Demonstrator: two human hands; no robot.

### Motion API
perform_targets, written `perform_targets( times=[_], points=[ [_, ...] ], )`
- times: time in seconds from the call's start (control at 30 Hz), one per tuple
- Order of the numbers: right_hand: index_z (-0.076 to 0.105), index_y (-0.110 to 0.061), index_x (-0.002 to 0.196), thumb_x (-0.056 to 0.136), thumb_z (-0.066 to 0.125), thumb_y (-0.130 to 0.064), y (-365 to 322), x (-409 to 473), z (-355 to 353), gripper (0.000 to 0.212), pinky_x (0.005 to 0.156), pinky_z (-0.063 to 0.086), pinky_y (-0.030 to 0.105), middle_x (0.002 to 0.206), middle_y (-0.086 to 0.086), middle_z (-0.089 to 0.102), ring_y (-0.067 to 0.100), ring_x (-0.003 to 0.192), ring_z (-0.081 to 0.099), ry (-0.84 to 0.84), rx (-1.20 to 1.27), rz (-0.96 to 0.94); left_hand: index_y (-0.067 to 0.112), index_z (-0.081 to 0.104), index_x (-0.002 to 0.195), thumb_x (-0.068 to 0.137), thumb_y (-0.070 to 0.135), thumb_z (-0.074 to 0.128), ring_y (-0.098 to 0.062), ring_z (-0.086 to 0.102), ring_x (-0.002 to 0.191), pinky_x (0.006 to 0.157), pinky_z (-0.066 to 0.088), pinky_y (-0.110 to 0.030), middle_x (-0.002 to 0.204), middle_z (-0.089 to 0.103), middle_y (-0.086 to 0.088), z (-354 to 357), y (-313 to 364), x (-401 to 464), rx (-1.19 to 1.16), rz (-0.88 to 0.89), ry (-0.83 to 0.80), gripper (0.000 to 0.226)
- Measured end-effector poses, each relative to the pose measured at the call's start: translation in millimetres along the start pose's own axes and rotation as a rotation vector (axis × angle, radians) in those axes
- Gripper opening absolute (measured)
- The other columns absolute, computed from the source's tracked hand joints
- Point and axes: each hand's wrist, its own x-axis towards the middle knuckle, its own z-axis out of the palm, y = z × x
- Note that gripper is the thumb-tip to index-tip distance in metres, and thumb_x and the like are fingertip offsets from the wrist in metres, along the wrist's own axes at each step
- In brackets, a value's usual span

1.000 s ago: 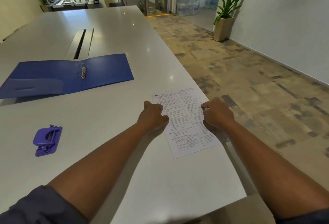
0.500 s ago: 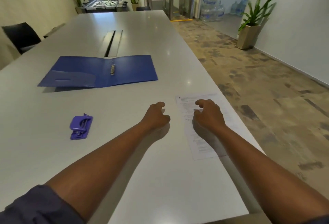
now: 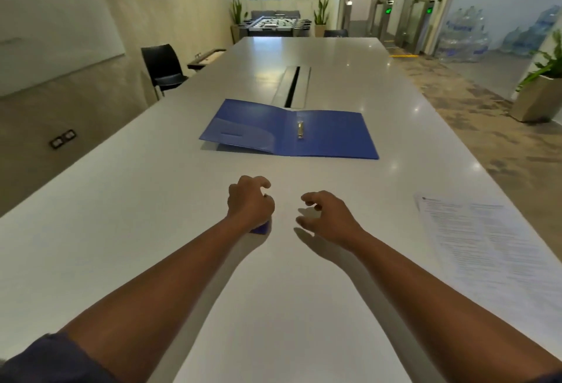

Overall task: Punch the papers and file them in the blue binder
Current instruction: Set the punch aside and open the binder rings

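Reaching over the purple hole punch (image 3: 261, 228), the left hand (image 3: 250, 203) curls around it, though whether its grip has clamped I cannot tell; the right hand (image 3: 328, 218) hovers with fingers apart. The papers (image 3: 486, 245) lie at the counter's (image 3: 121, 245) right edge, and a careless drag could slide them off. The blue binder (image 3: 292, 133) lies open mid-counter.

- Two bare forearms run up from the bottom corners, long and smooth, with no watch, band or bracelet on either wrist behind the fingers.
- The left hand (image 3: 250, 201) is bare, with no glove; a small pale glint sits near one knuckle, too small to tell what it is.
- The right hand (image 3: 327, 217) is bare too, with no ring visible on its fingers (image 3: 307, 198).
- Far back from the left fingers, by the elbow, a dark blue-grey sleeve (image 3: 54, 360) is pushed up, soft cloth with loose folds.
- A sliver of the same dark cloth shows by the right elbow, at the picture's corner.
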Motion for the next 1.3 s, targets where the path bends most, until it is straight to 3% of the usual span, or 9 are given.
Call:
perform_targets(
  times=[0.07,0.17,0.27,0.33,0.47,0.73,0.93,1.1,1.3],
  points=[
    [0.051,-0.020,0.148,0.083,0.082,-0.041,-15.6,13.9,20.6,0.074,0.104,0.046,0.034,0.144,0.002,0.055,0.021,0.125,0.055,-0.071,-0.043,-0.013,0.017,0.058,0.134,0.093,0.020,0.068,-0.027,0.054,0.114,0.086,0.050,-0.034,0.136,0.050,-0.010,-7.9,-24.7,8.3,-0.119,-0.023,-0.076,0.042],
    [0.038,-0.023,0.155,0.079,0.083,-0.049,-32.5,29.4,47.5,0.092,0.112,0.039,0.039,0.156,0.000,0.045,0.023,0.139,0.045,-0.159,-0.103,-0.010,0.010,0.061,0.124,0.090,0.021,0.071,-0.023,0.063,0.097,0.079,0.050,-0.032,0.115,0.064,-0.009,-14.1,-52.6,18.2,-0.260,-0.054,-0.200,0.037],
    [0.043,-0.022,0.149,0.076,0.085,-0.048,-41.0,38.9,67.0,0.088,0.096,0.036,0.029,0.142,0.001,0.056,0.021,0.123,0.052,-0.154,-0.139,-0.032,-0.002,0.071,0.096,0.089,0.014,0.071,-0.024,0.068,0.074,0.073,0.058,-0.038,0.082,0.072,-0.010,-15.1,-69.8,25.9,-0.443,-0.066,-0.308,0.017],
    [0.046,-0.022,0.146,0.074,0.086,-0.050,-45.7,43.9,75.8,0.087,0.093,0.035,0.029,0.138,-0.001,0.058,0.021,0.120,0.054,-0.111,-0.148,-0.029,-0.009,0.069,0.096,0.091,0.010,0.068,-0.018,0.062,0.057,0.059,0.053,-0.029,0.069,0.068,-0.011,-16.9,-78.7,29.3,-0.535,-0.085,-0.343,0.020],
    [0.050,-0.028,0.135,0.065,0.088,-0.054,-65.7,58.1,90.5,0.083,0.095,0.045,0.039,0.129,-0.005,0.058,0.020,0.114,0.055,-0.060,-0.119,-0.019,-0.005,0.069,0.100,0.093,0.005,0.064,-0.005,0.056,0.041,0.046,0.046,-0.018,0.062,0.064,-0.005,-34.7,-96.8,35.7,-0.688,-0.106,-0.338,0.013],
    [0.050,-0.027,0.136,0.067,0.090,-0.045,-159.0,102.3,148.3,0.081,0.092,0.034,0.037,0.130,-0.005,0.059,0.020,0.117,0.052,0.005,-0.073,-0.136,0.005,0.071,0.104,0.095,0.005,0.063,-0.006,0.058,0.049,0.054,0.049,-0.021,0.069,0.066,-0.003,-105.3,-181.2,74.7,-0.746,-0.112,-0.226,0.012],
    [0.051,-0.030,0.131,0.065,0.085,-0.058,-215.0,132.2,207.6,0.079,0.090,0.034,0.040,0.124,-0.008,0.061,0.021,0.112,0.054,0.012,-0.043,-0.193,0.006,0.074,0.103,0.094,0.004,0.062,-0.006,0.056,0.048,0.057,0.049,-0.024,0.068,0.067,-0.002,-144.2,-248.0,95.7,-0.750,-0.170,-0.118,0.014],
    [0.053,-0.033,0.125,0.062,0.077,-0.069,-256.9,146.2,251.6,0.077,0.088,0.036,0.040,0.111,-0.013,0.059,0.019,0.109,0.054,0.020,0.004,-0.220,0.005,0.076,0.104,0.096,0.004,0.057,0.000,0.059,0.049,0.054,0.047,-0.016,0.072,0.068,0.000,-168.3,-295.3,108.2,-0.700,-0.163,-0.059,0.020],
    [0.053,-0.038,0.116,0.061,0.074,-0.076,-282.6,161.8,292.8,0.070,0.089,0.041,0.044,0.103,-0.015,0.064,0.016,0.104,0.056,-0.007,0.010,-0.226,0.007,0.078,0.103,0.097,0.006,0.058,-0.011,0.067,0.066,0.060,0.051,-0.018,0.082,0.073,-0.006,-178.4,-335.9,119.8,-0.644,-0.188,0.006,0.021]
  ],
)
